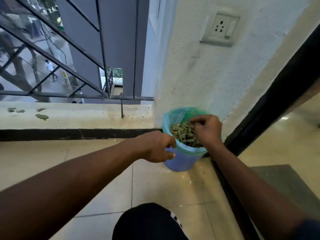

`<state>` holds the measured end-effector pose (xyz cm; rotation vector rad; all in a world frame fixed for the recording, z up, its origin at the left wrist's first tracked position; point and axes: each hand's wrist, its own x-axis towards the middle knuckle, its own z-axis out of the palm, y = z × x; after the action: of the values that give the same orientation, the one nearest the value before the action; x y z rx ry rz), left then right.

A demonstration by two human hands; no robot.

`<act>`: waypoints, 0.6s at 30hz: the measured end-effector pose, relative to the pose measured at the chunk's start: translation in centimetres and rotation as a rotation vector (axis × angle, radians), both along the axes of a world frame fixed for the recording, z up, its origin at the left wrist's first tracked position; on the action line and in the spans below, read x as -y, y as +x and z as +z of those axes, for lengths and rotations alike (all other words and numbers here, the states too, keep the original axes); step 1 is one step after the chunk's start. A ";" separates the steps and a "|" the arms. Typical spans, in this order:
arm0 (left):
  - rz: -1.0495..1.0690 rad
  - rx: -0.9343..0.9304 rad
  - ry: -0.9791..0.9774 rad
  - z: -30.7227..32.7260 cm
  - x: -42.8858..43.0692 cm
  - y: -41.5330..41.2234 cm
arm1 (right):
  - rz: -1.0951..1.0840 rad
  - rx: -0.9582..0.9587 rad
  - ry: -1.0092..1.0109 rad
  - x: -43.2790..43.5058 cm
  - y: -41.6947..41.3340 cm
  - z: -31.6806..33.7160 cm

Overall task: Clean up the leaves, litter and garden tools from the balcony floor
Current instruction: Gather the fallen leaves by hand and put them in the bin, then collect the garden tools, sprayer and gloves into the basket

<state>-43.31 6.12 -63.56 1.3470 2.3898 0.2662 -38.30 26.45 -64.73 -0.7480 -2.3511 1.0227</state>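
A blue bin (180,160) lined with a green plastic bag (176,115) stands in the balcony corner against the white wall. It is filled with dry leaves (181,134). My right hand (207,129) is over the bin's mouth with its fingers curled down into the leaves. My left hand (155,146) rests at the bin's near left rim, fingers bent around the bag's edge. Several dry leaves (41,116) lie on the low ledge at the far left.
A metal railing (76,97) runs above the ledge, with the street far below. A black door frame (259,122) slants along the right, with an indoor floor beyond. A wall socket (222,28) sits high on the wall. My knee (149,222) is at the bottom.
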 end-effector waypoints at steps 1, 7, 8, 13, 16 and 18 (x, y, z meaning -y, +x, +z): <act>0.001 -0.013 0.006 -0.6 -0.1 -0.6 | 0.039 0.114 0.119 0.0 -0.4 -0.5; 0.084 -0.076 0.215 -1.8 0.7 -3.8 | 0.101 0.463 0.424 0.0 -2.3 -1.0; 0.112 -0.092 0.240 -1.6 1.6 -4.0 | 0.133 0.480 0.440 0.4 -2.2 -0.6; 0.270 -0.157 0.195 2.2 8.1 -3.4 | 0.276 0.498 0.368 2.7 0.0 4.5; 0.401 -0.149 0.273 7.6 13.1 -1.3 | 0.330 0.501 0.327 6.5 1.9 9.5; 0.470 -0.159 0.278 12.3 16.5 0.2 | 0.377 0.441 0.332 9.2 3.2 13.4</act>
<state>-43.15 -10.41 -51.23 0.9153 2.8687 0.6619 -35.15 17.21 -51.36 -0.4422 -3.0278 0.6137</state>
